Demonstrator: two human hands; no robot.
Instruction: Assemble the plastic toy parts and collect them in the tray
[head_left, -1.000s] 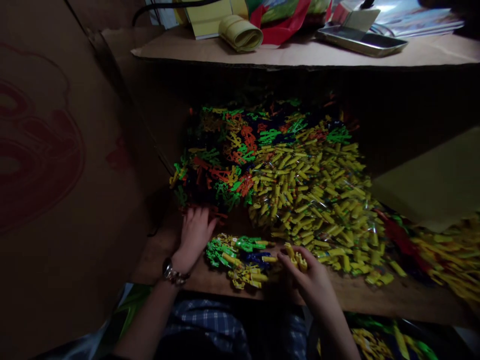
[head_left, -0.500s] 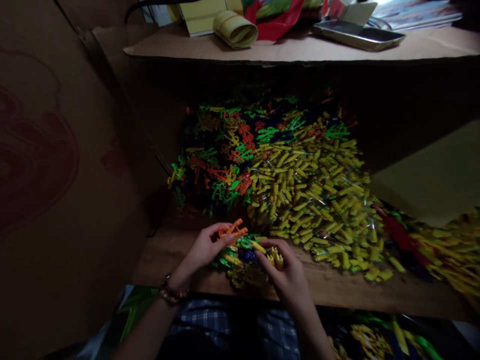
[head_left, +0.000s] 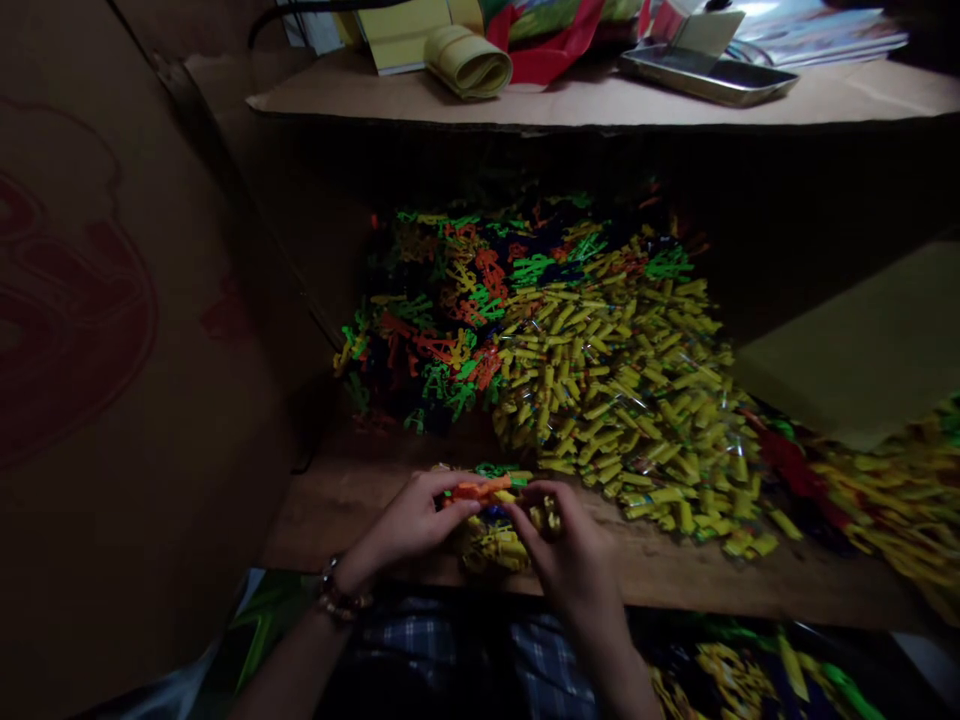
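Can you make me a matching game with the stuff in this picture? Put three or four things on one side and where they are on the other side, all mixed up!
Things:
1. orange piece
2. big yellow heap
3. rolled yellow paper
4. wristwatch

Places:
A. on the cardboard shelf at the top
B. on the left arm
C. pinched in the left hand, close to the right hand
D. spread over the wooden board, right of the mixed orange and green pieces

Pairs: 1-C, 2-D, 3-A, 4-B

Two hands [head_left: 420, 520], one orange piece [head_left: 474, 490], one metal tray [head_left: 705, 75].
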